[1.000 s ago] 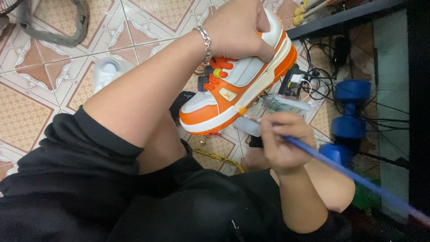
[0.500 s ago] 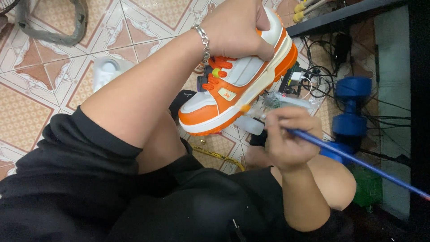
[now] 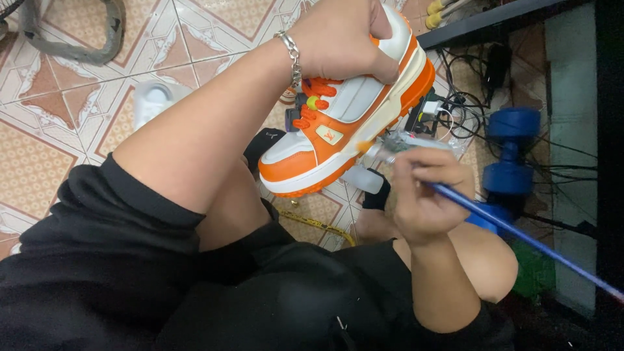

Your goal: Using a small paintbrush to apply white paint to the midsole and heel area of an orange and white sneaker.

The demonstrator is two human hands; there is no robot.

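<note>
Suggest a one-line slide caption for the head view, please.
Left hand grips an orange-and-white sneaker while the right hand touches a blue-handled brush to its sole edge.

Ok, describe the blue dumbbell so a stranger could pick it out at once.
Start at the orange and white sneaker held up by the left hand. Look right, past the tangle of black cables on the tiled floor. The blue dumbbell lies there, the only thick, solid blue thing, unlike the thin blue brush handle.
</note>
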